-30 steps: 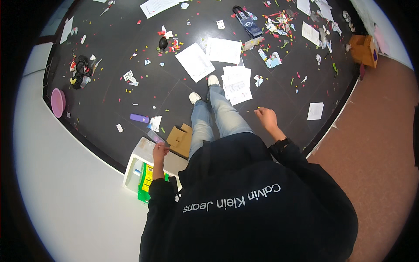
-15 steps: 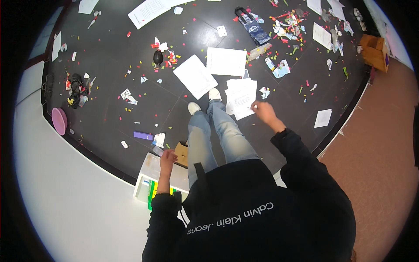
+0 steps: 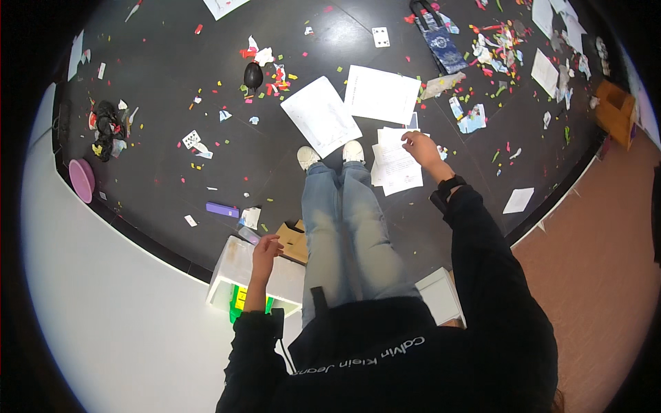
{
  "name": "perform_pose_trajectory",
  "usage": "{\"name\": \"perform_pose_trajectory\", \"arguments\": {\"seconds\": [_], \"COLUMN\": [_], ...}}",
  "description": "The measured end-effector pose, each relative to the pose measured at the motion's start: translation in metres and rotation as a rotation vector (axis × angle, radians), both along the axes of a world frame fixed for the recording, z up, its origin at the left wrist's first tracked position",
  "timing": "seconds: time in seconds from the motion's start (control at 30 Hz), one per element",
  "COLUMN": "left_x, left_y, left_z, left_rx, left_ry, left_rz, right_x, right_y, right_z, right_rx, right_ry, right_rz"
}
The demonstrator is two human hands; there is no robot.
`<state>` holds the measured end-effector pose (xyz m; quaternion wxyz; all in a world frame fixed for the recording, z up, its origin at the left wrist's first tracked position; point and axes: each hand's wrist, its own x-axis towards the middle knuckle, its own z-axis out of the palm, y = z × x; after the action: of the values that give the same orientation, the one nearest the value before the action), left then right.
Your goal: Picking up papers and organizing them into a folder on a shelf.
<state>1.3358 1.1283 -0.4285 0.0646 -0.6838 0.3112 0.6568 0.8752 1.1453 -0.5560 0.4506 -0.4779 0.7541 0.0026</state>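
Observation:
My right hand (image 3: pixel 425 152) hangs over a small stack of printed sheets (image 3: pixel 401 173) on the dark floor, its fingers loosely bent and parted, with nothing visible in them. At the lower left, my left hand (image 3: pixel 264 256) is held with fingers apart and holds nothing. It is nearest to an open brown cardboard box (image 3: pixel 292 242) and a white cabinet (image 3: pixel 237 263). Just beyond my white shoes lie two larger white sheets: a tilted one (image 3: pixel 321 115) and a printed one (image 3: pixel 382 95). A playing card (image 3: pixel 381 37) lies farther off.
Colourful scraps (image 3: pixel 499 49) litter the floor, densest at the far right beside a dark blue bag (image 3: pixel 444 49). A dark rounded object (image 3: pixel 253 77), a purple box (image 3: pixel 222 209) and a pink basin (image 3: pixel 81 180) lie leftward. A wooden box (image 3: pixel 614 113) stands at the right edge.
My feet have come together in front of the sheets. My right hand has moved slightly up and right, still over the stack; my left hand stays nearly in place. The view has shifted.

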Motion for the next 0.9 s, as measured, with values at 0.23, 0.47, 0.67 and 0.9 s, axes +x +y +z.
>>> {"name": "perform_pose_trajectory", "arguments": {"seconds": [0.23, 0.47, 0.67, 0.9], "left_x": [0.032, 0.053, 0.075, 0.084], "left_y": [-0.014, -0.01, -0.012, -0.015], "left_z": [-0.069, -0.134, -0.156, -0.144], "left_rx": [-0.051, 0.06, -0.002, -0.055], "left_ry": [-0.046, -0.157, -0.185, -0.243], "left_rz": [0.064, 0.026, 0.037, 0.071], "right_x": [0.006, -0.012, -0.018, -0.013], "right_y": [-0.033, -0.081, -0.121, -0.088], "right_z": [-0.129, -0.266, -0.309, -0.306], "right_rx": [0.0, -0.092, -0.095, -0.048], "right_ry": [0.208, 0.4, 0.583, 0.546], "right_rz": [0.136, 0.107, 0.086, 0.164]}}
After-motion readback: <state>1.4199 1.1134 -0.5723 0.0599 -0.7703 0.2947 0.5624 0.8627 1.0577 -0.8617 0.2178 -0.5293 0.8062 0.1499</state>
